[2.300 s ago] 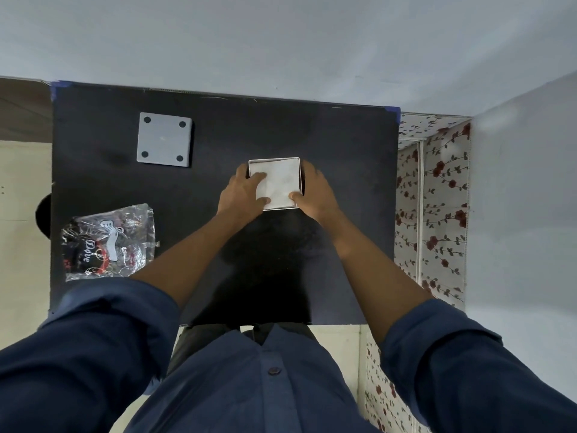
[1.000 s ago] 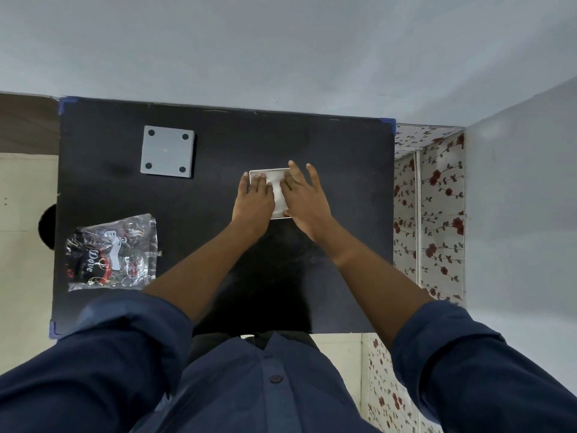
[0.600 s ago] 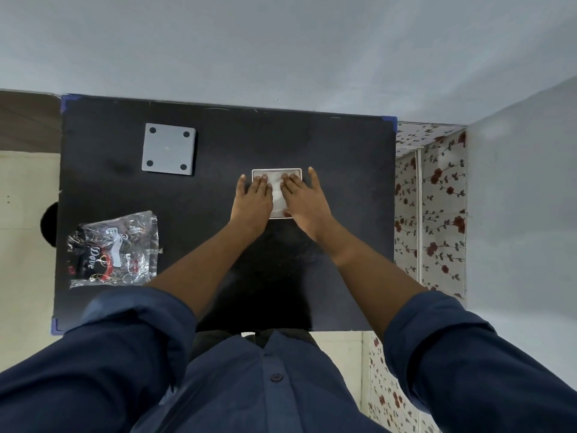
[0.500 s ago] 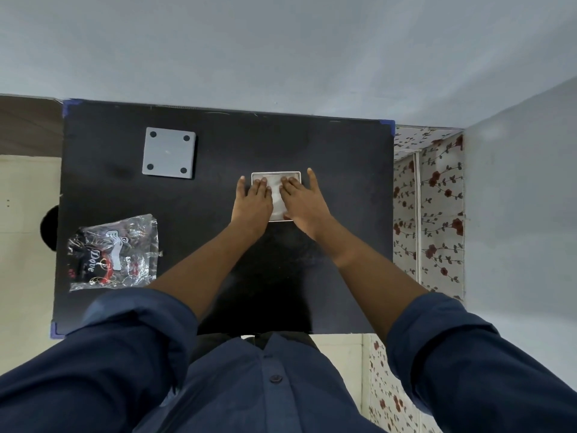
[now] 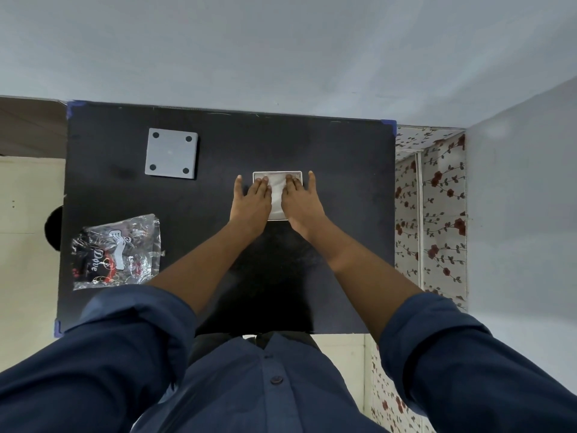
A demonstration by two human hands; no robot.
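A small white square box [image 5: 276,195] lies flat in the middle of the black table [image 5: 281,145]. My left hand [image 5: 250,203] lies flat on the box's left half with straight fingers. My right hand [image 5: 301,203] lies flat on its right half, fingers straight too. The outer finger of each hand reaches past the box's side onto the table. Both palms cover most of the box; only a middle strip and the far edge show.
A grey square plate [image 5: 171,157] with a dark dot near each corner lies at the far left of the table. A crinkled clear plastic packet [image 5: 117,253] with dark contents lies near the front left. A wall stands behind the table; floral-papered panels [image 5: 432,220] stand on the right.
Both hands went from holding the box at its sides to lying flat on top of it. Over the last second they spread slightly apart; the box stayed in place.
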